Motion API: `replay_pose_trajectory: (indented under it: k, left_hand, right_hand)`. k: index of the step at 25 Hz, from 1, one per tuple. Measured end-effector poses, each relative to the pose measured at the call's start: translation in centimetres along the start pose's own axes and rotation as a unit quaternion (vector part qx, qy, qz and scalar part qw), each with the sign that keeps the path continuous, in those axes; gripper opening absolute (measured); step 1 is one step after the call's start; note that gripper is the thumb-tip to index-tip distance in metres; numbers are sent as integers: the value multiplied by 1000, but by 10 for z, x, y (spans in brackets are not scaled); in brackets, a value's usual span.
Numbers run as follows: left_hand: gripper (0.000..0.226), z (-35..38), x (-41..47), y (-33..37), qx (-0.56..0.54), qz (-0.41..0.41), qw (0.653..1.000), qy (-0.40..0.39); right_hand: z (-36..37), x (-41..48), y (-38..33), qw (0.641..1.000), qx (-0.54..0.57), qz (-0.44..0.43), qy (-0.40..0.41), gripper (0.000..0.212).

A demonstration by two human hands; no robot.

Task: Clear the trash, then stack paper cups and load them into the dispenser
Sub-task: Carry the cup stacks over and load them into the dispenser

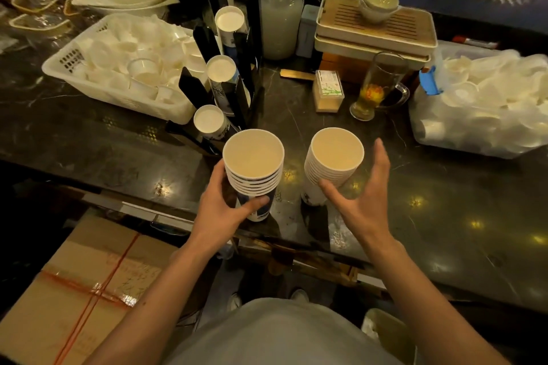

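Two stacks of nested paper cups stand near the front edge of the dark marble counter [444,201]. My left hand [225,201] is wrapped around the left stack [253,166], white cups with a blue print. The right stack [333,160] stands on the counter; my right hand [361,187] is spread beside it, thumb near its lower part, fingers apart and not gripping. Behind them the black cup dispenser [237,80] slants away, with three columns of cups showing their open mouths.
A white basket of small cups [118,65] sits at the left, a plastic bag of cups [480,104] at the right. A glass mug of tea [376,89], a toothpick box [328,89], a tall plastic jar [280,18] and stacked trays [373,29] stand behind. A taped cardboard box [83,290] lies below left.
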State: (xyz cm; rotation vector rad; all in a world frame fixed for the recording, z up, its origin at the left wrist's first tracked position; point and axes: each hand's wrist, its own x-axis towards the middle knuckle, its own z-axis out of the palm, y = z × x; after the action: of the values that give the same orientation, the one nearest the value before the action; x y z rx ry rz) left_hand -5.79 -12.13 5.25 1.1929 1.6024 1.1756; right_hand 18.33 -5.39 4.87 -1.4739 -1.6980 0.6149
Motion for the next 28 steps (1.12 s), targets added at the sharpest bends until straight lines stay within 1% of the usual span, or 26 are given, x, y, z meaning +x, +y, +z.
replay_pose_trajectory:
  k: [1,2,3,4,5,7,8,11,14,16,18,22,25,26,28]
  left_hand:
    - [94,-2,-1,2,2,11,1000,-1]
    - [96,-5,-1,5,3,21,1000,-3]
    - [99,-9,-2,8,3,28,1000,-4]
    - [103,-12,-2,10,4,35,999,-9]
    - [107,-16,-1,12,4,43,999,-16]
    - [110,-25,-1,17,1,58,998,-36]
    - [110,-31,-1,20,-2,64,997,-47]
    - [107,-48,-2,25,-5,77,994,-81]
    - [93,-73,-1,25,-14,85,991,-106]
    - [81,-89,-2,26,-39,81,988,-129]
    - [72,-102,-1,29,-66,73,985,-142]
    - [62,-117,14,45,-69,79,987,-121]
    - [47,-120,28,63,-75,89,990,-78]
    - [45,-120,34,67,-67,85,992,-63]
    - [41,-116,46,72,-20,81,996,-34]
  right_hand:
    - [-5,-1,-6,996,-28,-79,30,104]
    - [-9,0,-15,985,-46,-164,42,95]
    - [-10,2,-25,971,-55,-230,26,86]
    - [-8,4,-35,961,-58,-270,-11,79]
    - [-3,6,-46,954,-60,-285,-64,75]
    - [8,10,-65,941,-69,-283,-173,75]
    - [15,12,-72,932,-75,-287,-210,76]
    - [31,16,-89,917,-48,-298,-261,76]
    - [42,18,-103,921,47,-265,-281,74]
    - [47,16,-112,924,117,-210,-299,71]
    - [55,13,-121,925,163,-152,-308,67]
    - [70,19,-143,933,240,-68,-258,56]
    - [80,35,-155,936,267,-18,-229,56]
    - [85,41,-157,935,272,-2,-226,52]
    - [94,53,-157,929,288,26,-230,35]
